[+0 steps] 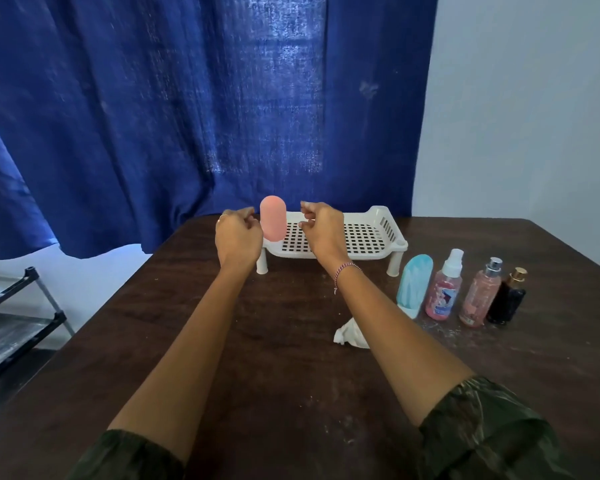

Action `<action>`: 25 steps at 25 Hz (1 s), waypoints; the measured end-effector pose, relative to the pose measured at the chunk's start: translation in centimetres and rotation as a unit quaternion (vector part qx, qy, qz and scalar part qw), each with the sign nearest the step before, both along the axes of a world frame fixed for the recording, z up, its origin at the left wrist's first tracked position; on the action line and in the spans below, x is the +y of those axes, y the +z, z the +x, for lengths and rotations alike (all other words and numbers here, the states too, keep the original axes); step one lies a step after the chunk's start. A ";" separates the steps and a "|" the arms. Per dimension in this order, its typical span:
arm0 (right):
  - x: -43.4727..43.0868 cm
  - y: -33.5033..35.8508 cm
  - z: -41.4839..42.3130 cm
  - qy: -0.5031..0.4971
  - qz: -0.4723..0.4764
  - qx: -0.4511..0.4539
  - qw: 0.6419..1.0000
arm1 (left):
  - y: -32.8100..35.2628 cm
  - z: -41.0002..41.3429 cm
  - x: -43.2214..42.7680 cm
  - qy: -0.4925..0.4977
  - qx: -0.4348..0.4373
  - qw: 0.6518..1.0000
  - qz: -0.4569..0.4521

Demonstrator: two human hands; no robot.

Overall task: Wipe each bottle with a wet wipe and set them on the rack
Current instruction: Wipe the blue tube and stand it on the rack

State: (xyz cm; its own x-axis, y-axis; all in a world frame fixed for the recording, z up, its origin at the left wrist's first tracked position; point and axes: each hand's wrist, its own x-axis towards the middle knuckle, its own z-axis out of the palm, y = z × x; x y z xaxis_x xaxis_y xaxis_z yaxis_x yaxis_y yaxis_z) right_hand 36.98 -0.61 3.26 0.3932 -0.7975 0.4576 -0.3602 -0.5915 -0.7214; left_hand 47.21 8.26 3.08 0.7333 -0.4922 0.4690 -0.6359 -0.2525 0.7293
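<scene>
A pink rounded bottle (273, 220) stands upright on the left end of the white slotted rack (392, 242) at the back of the table. My left hand (238, 235) hovers just left of it with loosely curled fingers; I cannot tell whether they touch it. My right hand (321, 228) is to its right, apart from it and empty. A crumpled white wet wipe (350, 336) lies on the table under my right forearm. To the rack's right stand a light blue bottle (414, 285), a pink spray bottle (444, 292), a pink silver-capped bottle (480, 296) and a dark gold-capped bottle (506, 299).
The dark wooden table (291, 375) carries everything. A blue curtain (187, 116) hangs right behind the rack. A black metal shelf (18, 317) stands on the floor off the table's left edge. A pale wall is at the right.
</scene>
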 end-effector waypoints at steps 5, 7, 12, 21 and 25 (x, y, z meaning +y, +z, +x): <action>1.7 2.2 -4.6 -0.008 -0.038 -0.010 0.999 | 1.4 -4.6 0.4 -0.027 -0.002 0.999 -0.028; 2.2 3.1 -6.5 -0.010 -0.054 -0.014 0.998 | 1.7 -6.6 0.5 -0.048 -0.011 0.998 -0.036; 2.3 4.5 -11.6 -0.028 -0.161 0.098 0.982 | 1.6 -11.4 0.0 -0.151 -0.013 0.988 -0.032; 0.5 4.4 -19.6 -0.103 -0.220 0.370 0.896 | 0.1 -17.1 -2.0 -0.309 0.025 0.946 0.088; -0.1 3.4 -19.7 -0.094 -0.222 0.356 0.903 | -0.3 -17.8 -2.6 -0.313 0.040 0.944 0.094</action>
State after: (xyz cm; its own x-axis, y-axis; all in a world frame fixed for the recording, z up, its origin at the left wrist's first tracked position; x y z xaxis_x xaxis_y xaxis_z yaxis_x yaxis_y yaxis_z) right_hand 17.30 -0.68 6.67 0.5906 -0.6812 0.4327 -0.7632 -0.6457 0.0253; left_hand 29.45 5.65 2.78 0.3016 -0.9098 0.2850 -0.6478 0.0238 0.7615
